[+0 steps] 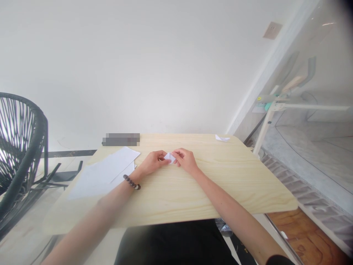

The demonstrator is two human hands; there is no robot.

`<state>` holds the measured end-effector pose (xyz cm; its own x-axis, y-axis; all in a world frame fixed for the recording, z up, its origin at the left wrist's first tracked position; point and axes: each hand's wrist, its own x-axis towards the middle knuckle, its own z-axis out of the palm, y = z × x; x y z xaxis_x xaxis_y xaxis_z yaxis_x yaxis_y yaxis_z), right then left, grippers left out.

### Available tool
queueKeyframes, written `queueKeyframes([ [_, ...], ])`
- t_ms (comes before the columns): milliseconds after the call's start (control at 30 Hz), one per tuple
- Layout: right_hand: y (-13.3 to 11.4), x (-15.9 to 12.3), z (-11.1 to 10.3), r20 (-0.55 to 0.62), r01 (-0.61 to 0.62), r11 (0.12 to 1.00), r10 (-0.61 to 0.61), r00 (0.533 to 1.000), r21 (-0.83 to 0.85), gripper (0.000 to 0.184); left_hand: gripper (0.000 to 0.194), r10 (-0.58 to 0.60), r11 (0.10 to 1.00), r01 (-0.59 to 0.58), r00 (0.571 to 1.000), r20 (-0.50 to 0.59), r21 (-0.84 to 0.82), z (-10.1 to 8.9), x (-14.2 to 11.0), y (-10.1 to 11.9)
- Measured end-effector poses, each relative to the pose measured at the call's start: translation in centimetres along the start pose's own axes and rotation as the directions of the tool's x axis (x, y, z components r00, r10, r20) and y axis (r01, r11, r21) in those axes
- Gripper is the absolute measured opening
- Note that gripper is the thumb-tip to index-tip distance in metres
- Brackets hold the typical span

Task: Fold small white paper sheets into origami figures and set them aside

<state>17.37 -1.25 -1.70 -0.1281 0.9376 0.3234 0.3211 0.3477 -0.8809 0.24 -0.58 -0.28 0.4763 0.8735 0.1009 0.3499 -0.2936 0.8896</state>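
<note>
A small piece of folded white paper (pixel 170 158) is held between both hands over the middle of the wooden table (pixel 242 184). My left hand (pixel 153 162) pinches its left side, thumb in front. On the other side, my right hand (pixel 186 159) grips the right edge between thumb and fingers. The paper has pointed folds and a crease near its centre; fingers cover its outer parts. Loose white paper sheets (pixel 102 173) lie to the left, partly beneath my left forearm, which wears a dark beaded bracelet (pixel 131 182).
Another folded white paper piece (pixel 222 138) lies near the table's far right corner. A blurred-out dark object (pixel 121 139) sits at the far left edge. A woven chair (pixel 24 147) stands at left, a pale metal frame (pixel 266 129) at right. The wall (pixel 165 73) rises behind the table.
</note>
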Motion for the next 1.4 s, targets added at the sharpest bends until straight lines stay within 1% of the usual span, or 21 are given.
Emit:
queueKeyframes([
  [100,0.0,0.1,0.0,-0.020,-0.003,1.000,0.003,1.000,-0.027,0.031,0.036,-0.033,0.998,0.033,0.999,-0.005,-0.049,0.0,0.2,-0.1],
  [200,0.3,0.2,0.1,-0.019,0.017,0.998,-0.018,1.000,-0.063,0.030,0.036,-0.034,0.995,0.033,0.999,-0.012,-0.089,0.0,0.3,-0.2],
  [267,0.6,0.3,0.1,-0.014,0.038,0.996,-0.039,0.999,-0.083,0.027,0.036,-0.036,0.996,0.035,0.999,-0.018,-0.086,-0.1,0.3,-0.2],
  [367,0.8,0.3,0.1,-0.001,0.054,0.993,-0.055,0.999,-0.103,0.026,0.035,-0.015,0.999,0.015,1.000,-0.026,-0.034,-0.1,0.2,-0.3],
  [500,0.6,0.3,0.0,0.052,0.073,0.991,-0.068,0.996,-0.108,0.025,0.028,0.060,0.996,-0.057,0.998,-0.031,0.074,-0.2,0.2,-0.2],
  [667,0.5,0.3,-0.1,0.097,0.061,0.993,-0.051,0.994,-0.102,0.024,0.024,0.102,0.984,-0.097,0.994,-0.028,0.151,-0.4,0.4,-0.3],
  [767,0.5,0.3,-0.2,0.101,0.041,0.996,-0.033,0.994,-0.077,0.025,0.024,0.099,0.986,-0.093,0.995,-0.032,0.139,-0.4,0.3,-0.3],
  [900,0.5,0.2,-0.1,0.068,0.019,0.998,-0.015,0.998,-0.064,0.026,0.031,0.070,0.996,-0.067,0.996,-0.056,0.056,-0.1,0.1,0.2],
  [1000,0.4,0.2,0.0,0.054,0.052,0.994,-0.047,0.997,-0.097,0.026,0.036,0.074,0.997,-0.073,0.992,-0.102,0.010,-0.1,0.0,0.7],
  [1100,0.2,0.1,0.1,0.050,0.105,0.984,-0.099,0.994,-0.143,0.024,0.037,0.083,0.996,-0.079,0.987,-0.140,0.034,-0.2,0.0,0.8],
  [1300,-0.4,0.0,0.2,-0.005,0.183,0.956,-0.190,0.982,-0.231,0.020,0.037,0.085,0.996,-0.083,0.987,-0.134,0.024,-0.1,-0.3,1.1],
  [1400,-0.7,-0.1,0.3,-0.004,0.200,0.947,-0.208,0.978,-0.252,0.018,0.037,0.088,0.996,-0.085,0.989,-0.118,0.033,0.0,-0.3,1.4],
])
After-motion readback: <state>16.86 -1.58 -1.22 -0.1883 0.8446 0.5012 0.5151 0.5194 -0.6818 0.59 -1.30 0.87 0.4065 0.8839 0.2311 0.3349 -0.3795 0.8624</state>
